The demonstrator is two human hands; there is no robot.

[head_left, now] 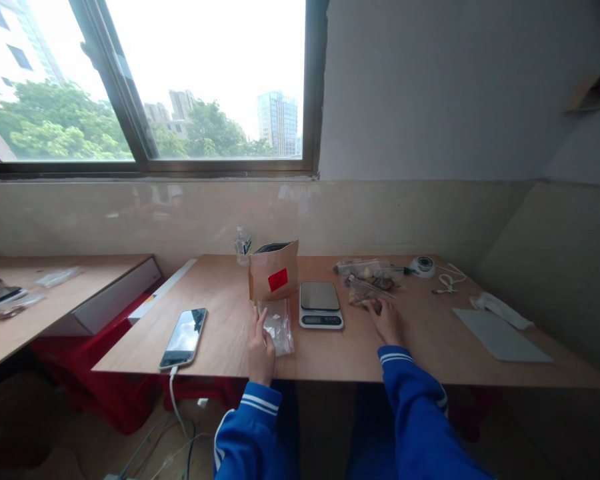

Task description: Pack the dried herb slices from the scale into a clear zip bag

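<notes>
My left hand [261, 350] rests on the wooden table [430, 347], its fingers on the left edge of a small clear plastic bag [279, 327] that lies flat. My right hand [387, 321] reaches to the right of a small digital scale [321, 305], its fingertips touching a clear bag with brown contents [363, 292]. Behind the flat bag stands an open brown paper pouch with a red label [274, 272]. Both arms wear blue sleeves with white stripes.
A smartphone [184, 337] on a cable lies at the left. More clear bags [365, 270], a small bottle [242, 245], a white round device [423, 266], a grey sheet [500, 337] and a white cloth [500, 309] sit further back and right. A second desk [55, 300] stands left.
</notes>
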